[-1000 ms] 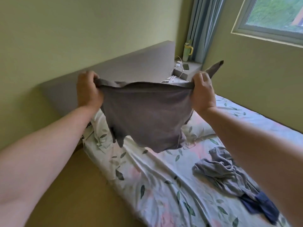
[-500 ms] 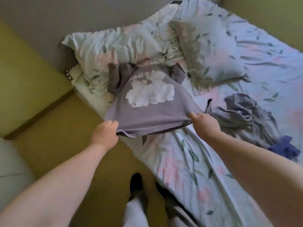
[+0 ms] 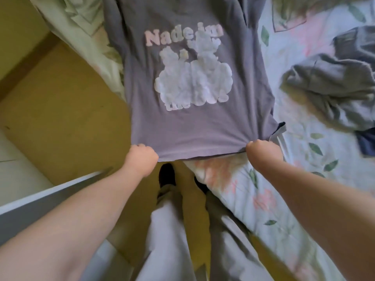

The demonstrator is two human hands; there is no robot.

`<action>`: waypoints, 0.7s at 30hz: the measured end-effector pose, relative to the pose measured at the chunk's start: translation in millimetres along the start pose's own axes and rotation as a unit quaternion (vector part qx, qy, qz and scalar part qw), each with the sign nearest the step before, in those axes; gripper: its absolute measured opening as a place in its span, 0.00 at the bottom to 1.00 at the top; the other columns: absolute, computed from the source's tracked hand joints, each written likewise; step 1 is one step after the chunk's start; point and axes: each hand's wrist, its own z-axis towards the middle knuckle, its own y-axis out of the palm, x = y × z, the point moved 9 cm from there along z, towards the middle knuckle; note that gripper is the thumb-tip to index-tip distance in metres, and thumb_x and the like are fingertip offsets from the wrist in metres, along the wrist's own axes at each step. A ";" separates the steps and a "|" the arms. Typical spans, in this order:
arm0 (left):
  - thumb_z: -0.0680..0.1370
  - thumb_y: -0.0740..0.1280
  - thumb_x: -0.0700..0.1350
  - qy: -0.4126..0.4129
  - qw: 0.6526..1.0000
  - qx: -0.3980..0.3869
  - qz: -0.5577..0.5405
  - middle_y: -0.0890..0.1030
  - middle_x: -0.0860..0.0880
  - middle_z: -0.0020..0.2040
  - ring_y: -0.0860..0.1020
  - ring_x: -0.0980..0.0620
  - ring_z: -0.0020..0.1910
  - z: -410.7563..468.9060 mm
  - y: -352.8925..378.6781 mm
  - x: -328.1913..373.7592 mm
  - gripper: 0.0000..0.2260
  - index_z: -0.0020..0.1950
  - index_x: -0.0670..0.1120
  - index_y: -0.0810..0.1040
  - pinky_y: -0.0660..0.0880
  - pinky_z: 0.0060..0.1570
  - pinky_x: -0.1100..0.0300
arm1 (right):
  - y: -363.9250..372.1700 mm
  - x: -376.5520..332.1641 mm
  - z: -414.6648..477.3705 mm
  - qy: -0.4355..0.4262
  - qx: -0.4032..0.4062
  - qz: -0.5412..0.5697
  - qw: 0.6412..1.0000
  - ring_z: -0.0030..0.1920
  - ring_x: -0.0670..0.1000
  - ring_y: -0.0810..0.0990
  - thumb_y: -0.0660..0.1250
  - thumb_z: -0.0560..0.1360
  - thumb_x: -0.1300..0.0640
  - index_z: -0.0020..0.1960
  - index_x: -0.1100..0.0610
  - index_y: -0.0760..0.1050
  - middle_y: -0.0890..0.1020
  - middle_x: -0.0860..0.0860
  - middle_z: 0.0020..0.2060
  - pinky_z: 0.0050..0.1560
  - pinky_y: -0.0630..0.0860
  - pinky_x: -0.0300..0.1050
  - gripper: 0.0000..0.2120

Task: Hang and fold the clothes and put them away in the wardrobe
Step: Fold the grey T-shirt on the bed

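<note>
A grey-purple T-shirt (image 3: pixel 190 126) with a white cloud print and pink lettering lies stretched out, print up, over the near corner of the bed (image 3: pixel 269 201). My left hand (image 3: pixel 141 157) grips the left end of its bottom hem. At the right end of the same hem my right hand (image 3: pixel 263 150) holds the fabric. The hem is pulled taut between them, out past the mattress edge. The shirt's neck and sleeves run out of view at the top.
A crumpled grey garment (image 3: pixel 332 92) with a dark blue piece (image 3: pixel 365 142) beside it lies on the floral sheet at the right. A pillow (image 3: pixel 85 37) sits at the upper left. My legs and dark shoes stand on the yellow floor (image 3: pixel 67 118). A white furniture edge (image 3: pixel 30 203) is at the left.
The shirt went from hanging in the air before the headboard to lying spread on the bed. Both hands pulled the hem toward me, and the view tilted down and came closer.
</note>
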 end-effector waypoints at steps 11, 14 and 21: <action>0.76 0.66 0.41 -0.005 0.994 -0.093 -0.059 0.78 0.47 0.60 0.79 0.46 0.59 15.5 45.1 42.9 0.14 0.62 0.49 0.76 0.67 0.47 0.55 | 34.2 2.1 20.7 0.004 -0.027 0.000 1.000 0.50 0.61 0.83 0.60 0.73 0.68 0.54 0.57 0.81 0.83 0.54 0.51 0.44 0.69 0.50 0.16; 0.75 0.66 0.42 -0.016 0.992 -0.083 -0.095 0.76 0.46 0.59 0.79 0.45 0.58 16.5 37.4 39.3 0.15 0.62 0.48 0.74 0.67 0.45 0.54 | 25.3 3.4 24.7 0.015 -0.033 0.005 0.999 0.50 0.59 0.83 0.59 0.74 0.66 0.55 0.53 0.81 0.81 0.51 0.49 0.47 0.74 0.50 0.17; 0.77 0.61 0.41 -0.083 0.977 -0.084 -0.175 0.75 0.47 0.58 0.79 0.44 0.57 30.9 -16.8 -13.3 0.14 0.62 0.48 0.74 0.70 0.42 0.53 | 8.3 55.1 31.6 0.140 -0.162 -0.009 0.977 0.64 0.69 0.76 0.62 0.74 0.64 0.70 0.57 0.74 0.75 0.58 0.68 0.59 0.73 0.72 0.24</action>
